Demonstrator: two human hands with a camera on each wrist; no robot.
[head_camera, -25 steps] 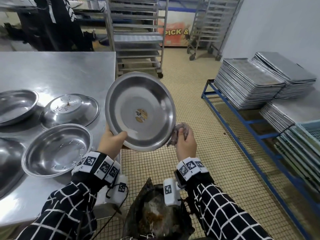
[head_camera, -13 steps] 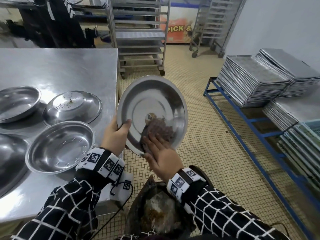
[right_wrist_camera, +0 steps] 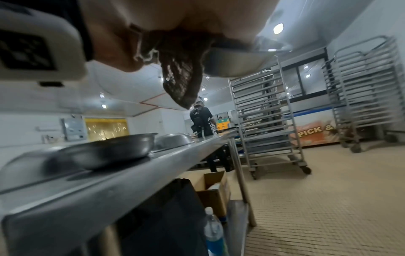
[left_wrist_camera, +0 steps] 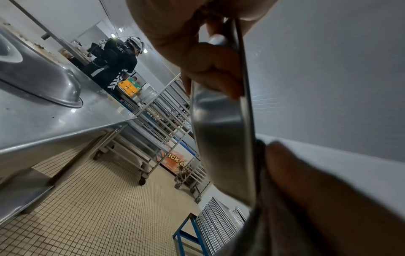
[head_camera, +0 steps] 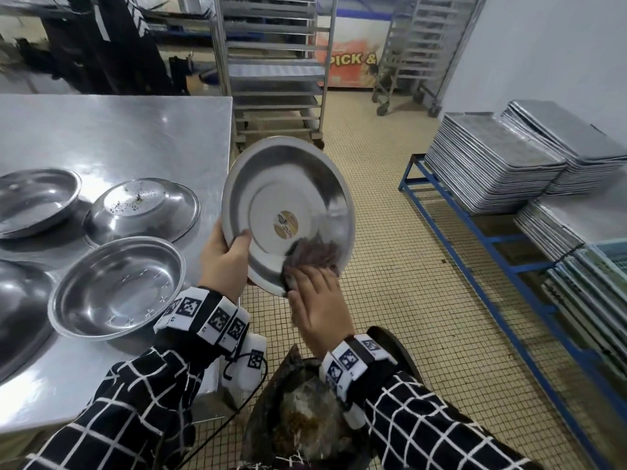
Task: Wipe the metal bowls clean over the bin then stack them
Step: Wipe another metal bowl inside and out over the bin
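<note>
My left hand (head_camera: 225, 257) grips the left rim of a round metal bowl (head_camera: 288, 198), held tilted on edge above the bin (head_camera: 305, 418), its inside with a small round sticker facing me. My right hand (head_camera: 315, 300) presses a brownish cloth (head_camera: 317, 251) flat against the bowl's lower right inside. In the left wrist view the bowl (left_wrist_camera: 221, 138) shows edge-on, pinched between thumb and fingers. In the right wrist view the cloth (right_wrist_camera: 181, 72) hangs below my palm against the bowl (right_wrist_camera: 236, 60).
The steel table (head_camera: 118, 137) on the left carries an upright bowl (head_camera: 117, 288), an overturned bowl with crumbs (head_camera: 142, 210) and further bowls (head_camera: 35, 201) at its left edge. Stacked trays (head_camera: 492, 164) sit on a blue rack at right. Wheeled racks (head_camera: 278, 62) stand behind.
My right hand brought the cloth from beside the rim into the bowl and has wiped it from the centre down to the lower right. The sticker shows again.
</note>
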